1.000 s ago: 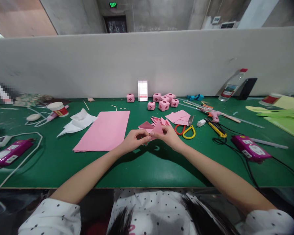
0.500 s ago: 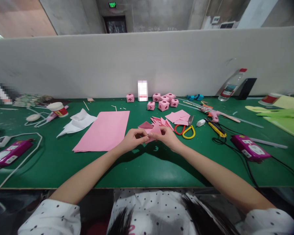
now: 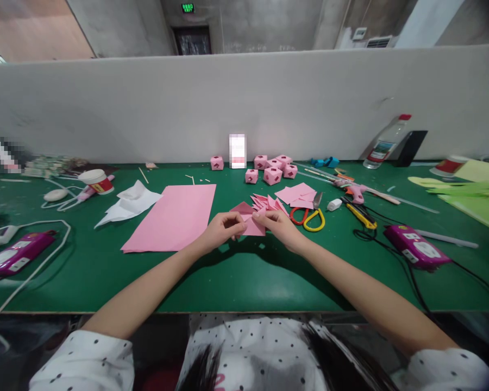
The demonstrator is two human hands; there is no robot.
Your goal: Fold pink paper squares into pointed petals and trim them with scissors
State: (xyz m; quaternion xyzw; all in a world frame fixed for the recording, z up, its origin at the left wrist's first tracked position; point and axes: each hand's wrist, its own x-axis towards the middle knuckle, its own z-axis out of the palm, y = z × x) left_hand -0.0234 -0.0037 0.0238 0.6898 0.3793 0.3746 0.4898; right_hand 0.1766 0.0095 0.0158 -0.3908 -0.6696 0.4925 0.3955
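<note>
Between both hands, above the table's green top, is a partly folded piece of pink paper (image 3: 254, 227). My left hand (image 3: 224, 228) pinches its left side with thumb and fingers. On its right, the thumb and fingers of my right hand (image 3: 280, 225) close on the paper. Just behind it lies a heap of pointed pink folded pieces (image 3: 271, 203). Several pink paper cubes (image 3: 273, 175) with dark diamond openings stand farther back. Flat pink paper squares (image 3: 297, 194) lie behind my right hand. My fingers hide part of the folded paper.
Pink sheets (image 3: 175, 217) and white crumpled paper (image 3: 131, 202) lie left. Right are scissors (image 3: 313, 219), a yellow cutter (image 3: 361, 215), a pink glue gun (image 3: 355, 193) and a purple box (image 3: 416, 247) with cables. A lit phone (image 3: 238, 151) leans on the grey partition (image 3: 146, 108).
The pink paper has turned in my hands, and a flatter face with a straight lower edge now shows. My right fingers have shifted slightly along it.
</note>
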